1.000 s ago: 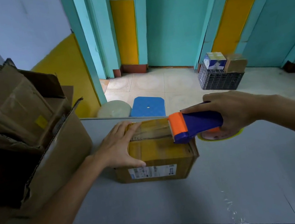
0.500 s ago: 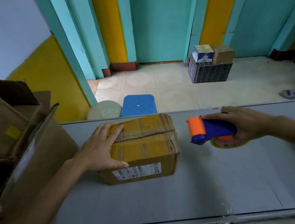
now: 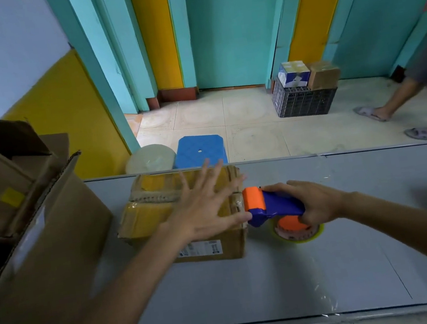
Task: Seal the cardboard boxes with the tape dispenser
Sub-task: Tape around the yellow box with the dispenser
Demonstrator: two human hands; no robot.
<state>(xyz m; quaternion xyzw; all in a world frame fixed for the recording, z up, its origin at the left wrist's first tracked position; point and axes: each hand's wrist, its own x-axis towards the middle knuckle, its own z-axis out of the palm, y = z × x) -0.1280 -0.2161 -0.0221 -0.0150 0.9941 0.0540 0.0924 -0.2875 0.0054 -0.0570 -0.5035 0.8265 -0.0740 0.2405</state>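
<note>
A small cardboard box (image 3: 156, 211) wrapped in yellowish tape sits on the grey table (image 3: 291, 274), a white label on its near side. My left hand (image 3: 207, 206) lies spread over the box's top right part, fingers straight and fanned. My right hand (image 3: 314, 202) grips the blue handle of the tape dispenser (image 3: 270, 204). The dispenser's orange head is at the box's right edge, just beside my left thumb. Its tape roll hangs under my right hand, low over the table.
A big open cardboard box (image 3: 28, 256) with more cardboard inside fills the table's left end. Beyond the far edge are a blue stool (image 3: 199, 150), a pale round stool (image 3: 150, 158) and a black crate (image 3: 303, 99) with small boxes. A person's legs (image 3: 422, 94) are at the right.
My left hand slid from the box's left side onto its top right part and spread its fingers. The dispenser, drawn away to the right half a second ago, is back at the box's right edge.
</note>
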